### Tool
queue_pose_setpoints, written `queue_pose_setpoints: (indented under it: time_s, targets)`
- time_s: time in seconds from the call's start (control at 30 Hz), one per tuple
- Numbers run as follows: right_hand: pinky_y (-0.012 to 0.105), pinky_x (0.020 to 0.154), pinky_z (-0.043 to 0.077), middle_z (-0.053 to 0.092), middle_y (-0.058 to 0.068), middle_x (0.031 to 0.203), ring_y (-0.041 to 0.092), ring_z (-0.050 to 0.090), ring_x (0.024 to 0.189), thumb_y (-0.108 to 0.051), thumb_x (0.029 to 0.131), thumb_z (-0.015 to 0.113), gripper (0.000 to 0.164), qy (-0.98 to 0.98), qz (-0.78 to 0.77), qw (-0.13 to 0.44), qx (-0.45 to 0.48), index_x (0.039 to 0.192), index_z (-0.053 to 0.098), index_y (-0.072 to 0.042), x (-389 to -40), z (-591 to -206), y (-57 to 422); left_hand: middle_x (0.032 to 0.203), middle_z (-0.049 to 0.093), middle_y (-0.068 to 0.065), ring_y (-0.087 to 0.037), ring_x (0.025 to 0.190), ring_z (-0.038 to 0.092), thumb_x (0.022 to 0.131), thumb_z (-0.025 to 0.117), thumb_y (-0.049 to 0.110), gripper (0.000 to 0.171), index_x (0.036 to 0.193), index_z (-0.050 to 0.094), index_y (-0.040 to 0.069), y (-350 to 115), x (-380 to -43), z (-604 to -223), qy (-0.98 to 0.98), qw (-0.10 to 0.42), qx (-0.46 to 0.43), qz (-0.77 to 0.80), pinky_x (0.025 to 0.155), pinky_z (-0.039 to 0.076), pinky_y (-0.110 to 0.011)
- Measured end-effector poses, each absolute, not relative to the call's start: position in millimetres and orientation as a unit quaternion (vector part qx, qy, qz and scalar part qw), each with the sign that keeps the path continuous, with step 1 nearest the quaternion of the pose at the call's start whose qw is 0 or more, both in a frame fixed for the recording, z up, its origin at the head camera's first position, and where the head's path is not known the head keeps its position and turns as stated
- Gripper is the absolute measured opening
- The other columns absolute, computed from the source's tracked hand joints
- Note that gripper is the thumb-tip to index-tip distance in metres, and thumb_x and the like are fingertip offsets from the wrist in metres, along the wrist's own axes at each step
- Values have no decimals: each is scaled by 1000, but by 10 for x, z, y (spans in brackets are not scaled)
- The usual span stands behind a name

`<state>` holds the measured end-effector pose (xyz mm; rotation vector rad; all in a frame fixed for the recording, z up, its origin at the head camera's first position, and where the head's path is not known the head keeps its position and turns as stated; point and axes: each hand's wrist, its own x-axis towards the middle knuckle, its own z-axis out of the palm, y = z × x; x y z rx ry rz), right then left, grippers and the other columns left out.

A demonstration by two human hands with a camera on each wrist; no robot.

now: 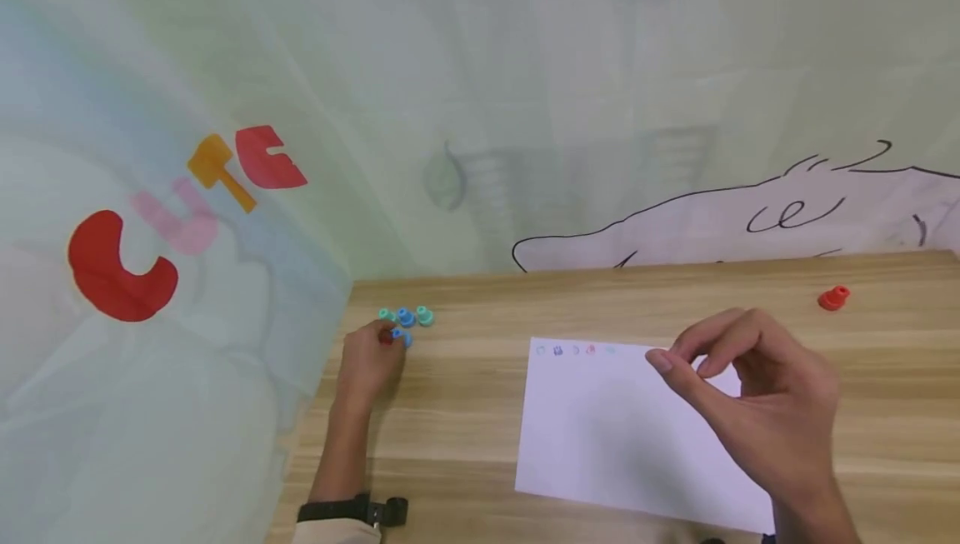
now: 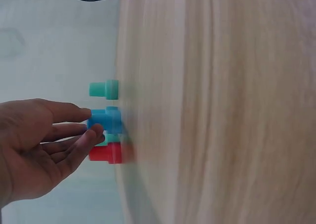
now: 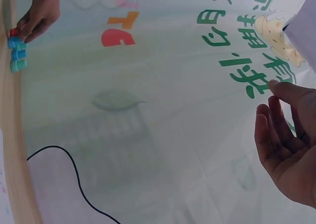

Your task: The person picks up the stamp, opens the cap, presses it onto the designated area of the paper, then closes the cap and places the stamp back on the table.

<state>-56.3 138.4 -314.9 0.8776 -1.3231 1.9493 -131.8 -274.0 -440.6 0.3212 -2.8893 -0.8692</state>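
My left hand [image 1: 369,365] is at the far left of the table, thumb and fingertips pinching the narrow handle of a small blue stamp [image 2: 107,121]. The blue stamp's wide end is against the wood. A red stamp [image 2: 106,153] stands right beside it, partly behind my fingers in the head view. Just behind are two green stamps, one being the right-hand green stamp [image 1: 425,316], and another blue stamp [image 1: 406,316]. My right hand [image 1: 772,402] hovers over the white paper [image 1: 600,436], fingers loosely bent, with nothing visible between thumb and fingertips.
Several small coloured prints [image 1: 558,351] run along the paper's top left edge. A separate red stamp [image 1: 834,297] stands at the back right of the wooden table [image 1: 450,411]. A printed cloth [image 1: 420,111] hangs along the back and left side.
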Motion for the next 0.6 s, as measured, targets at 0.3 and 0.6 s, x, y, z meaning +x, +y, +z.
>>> queue_pose_setpoints:
  time_s: [0.3, 0.6]
  targets:
    - [22, 61, 50, 60, 18, 75, 23, 59, 68, 26, 59, 65, 29, -531, 718, 297, 337, 69, 47, 6, -566, -3104, 1351, 98, 67, -2, -9, 77, 61, 86, 67, 15, 29, 114, 64, 6, -1987, -897, -3543, -887, 262, -67, -375, 66, 52, -24]
    - [21, 60, 49, 60, 17, 75, 22, 59, 69, 25, 60, 67, 29, -550, 711, 291, 327, 68, 48, 4, -534, -3119, 1370, 87, 65, -17, -20, 69, 60, 80, 62, -9, 16, 96, 63, -9, -874, -466, -2663, -621, 390, -395, -554, 59, 52, -27]
